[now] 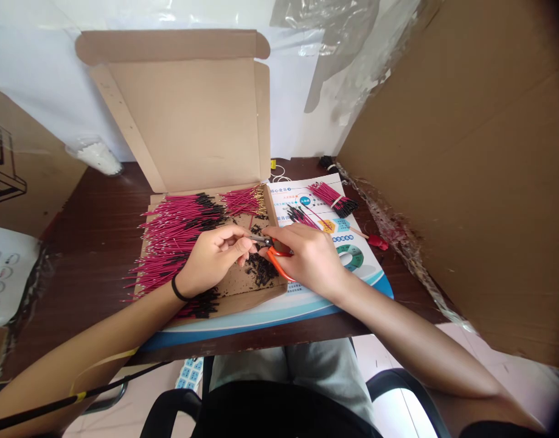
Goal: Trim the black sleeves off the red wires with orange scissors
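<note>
My left hand (213, 258) pinches a thin wire end at its fingertips, close to the small metal jaws of orange-handled snips (276, 263). My right hand (307, 258) grips those snips by the handles. Below the hands, black clippings (261, 271) lie heaped on the open cardboard box (183, 121). Many loose red wires with black-sleeved ends (174, 243) fan out beside my left wrist, and a smaller bunch with bare gold-coloured tips (243, 201) lies above them. A black band circles my left wrist.
A printed blue-and-white brochure (325, 234) lies under the box's right side, with a bundle of red wires with black ends (333, 199) on it. A small red-handled tool (378, 241) lies near the dark wooden table's (85, 243) right side. A tall cardboard panel (452, 152) stands at right.
</note>
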A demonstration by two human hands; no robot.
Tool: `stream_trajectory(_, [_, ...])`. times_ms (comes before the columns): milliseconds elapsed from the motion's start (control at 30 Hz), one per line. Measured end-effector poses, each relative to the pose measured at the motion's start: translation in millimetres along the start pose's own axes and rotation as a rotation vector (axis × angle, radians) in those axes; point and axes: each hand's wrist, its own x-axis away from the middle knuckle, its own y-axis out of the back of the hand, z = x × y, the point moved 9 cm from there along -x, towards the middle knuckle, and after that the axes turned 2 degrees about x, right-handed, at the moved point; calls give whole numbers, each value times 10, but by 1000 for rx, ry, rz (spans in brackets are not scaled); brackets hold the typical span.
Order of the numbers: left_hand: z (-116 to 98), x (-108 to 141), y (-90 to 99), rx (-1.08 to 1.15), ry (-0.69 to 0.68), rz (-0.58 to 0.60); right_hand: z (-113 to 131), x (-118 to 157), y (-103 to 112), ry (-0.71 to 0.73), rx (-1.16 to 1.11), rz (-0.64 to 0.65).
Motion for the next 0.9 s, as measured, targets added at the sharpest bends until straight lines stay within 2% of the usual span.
stream_trajectory(433, [-74, 12, -17, -42, -5, 18, 25, 23, -38, 74, 43, 50])
stream_trajectory(567, [-90, 14, -41, -85, 3, 30, -19, 31, -84, 46, 73, 101])
stream_trajectory(700, [-94, 16, -44, -79, -4, 24, -48, 22, -73, 9, 75, 63])
stream_trajectory(900, [-26, 26, 20, -61, -7, -29, -43, 0, 5, -2, -73, 12])
